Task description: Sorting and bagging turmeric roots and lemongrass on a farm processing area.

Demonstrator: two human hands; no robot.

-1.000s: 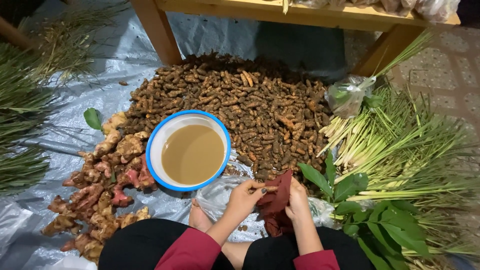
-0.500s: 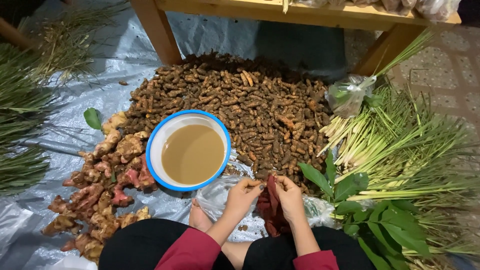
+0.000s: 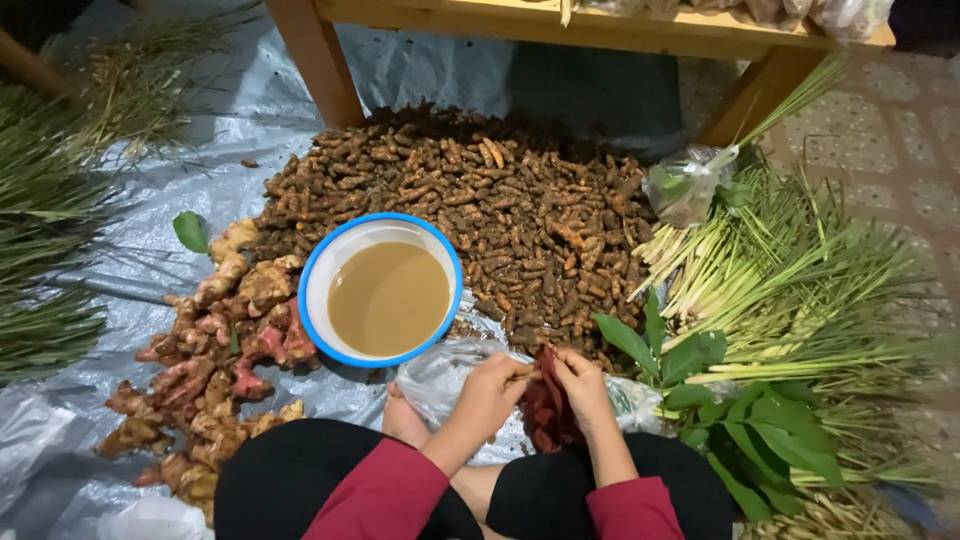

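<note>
Both hands have drawn together, left hand (image 3: 492,388) and right hand (image 3: 585,385) pinching the dark red cloth (image 3: 545,405) to work a root.

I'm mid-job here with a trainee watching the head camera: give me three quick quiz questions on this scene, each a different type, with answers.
1. True or false: the white bowl with a blue rim holds a brownish liquid.
2. What lies just left of the bowl: A) pinkish ginger-like roots, B) lemongrass stalks, C) a knife?
3. Fill in: both hands meet at a dark ___ cloth.

Key:
1. True.
2. A, the pinkish roots; the lemongrass stalks lie to the right.
3. Red: the left hand and right hand touch the dark red cloth.
</note>
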